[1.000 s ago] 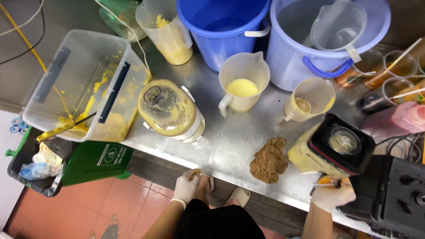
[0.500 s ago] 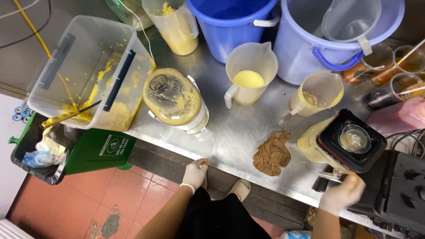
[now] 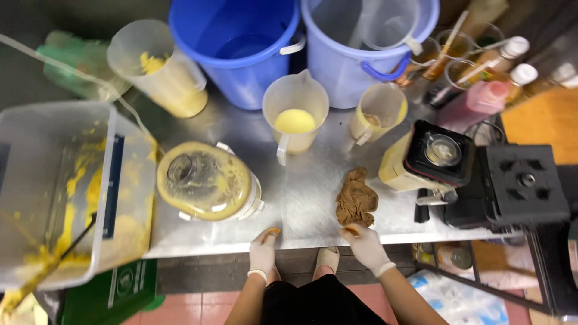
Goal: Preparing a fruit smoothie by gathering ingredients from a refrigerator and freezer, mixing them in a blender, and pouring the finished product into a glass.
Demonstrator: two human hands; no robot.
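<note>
Both my hands wear white gloves smeared with yellow. My left hand point(image 3: 263, 251) rests on the front edge of the steel table point(image 3: 301, 207), fingers lying loosely together and holding nothing. My right hand point(image 3: 363, 244) is at the same edge, its fingertips at the lower end of a crumpled brown cloth point(image 3: 356, 197). To the right of the cloth stands a blender jar point(image 3: 438, 159) with a black lid and yellow contents. Left of my left hand sits a round container point(image 3: 206, 180) with a yellow-smeared lid.
A jug of yellow liquid point(image 3: 295, 117) and a smaller jug point(image 3: 379, 113) stand mid-table, with a blue bucket point(image 3: 235, 42) and a lilac bucket point(image 3: 361, 48) behind. A smeared clear tub point(image 3: 60, 192) overhangs the left end above a green bin point(image 3: 114, 292). A black blender base point(image 3: 521, 183) and bottles point(image 3: 475, 102) are at right.
My right hand has moved left from beside the blender jar to the brown cloth. My left hand stays on the table edge. The view has shifted and closed in.
</note>
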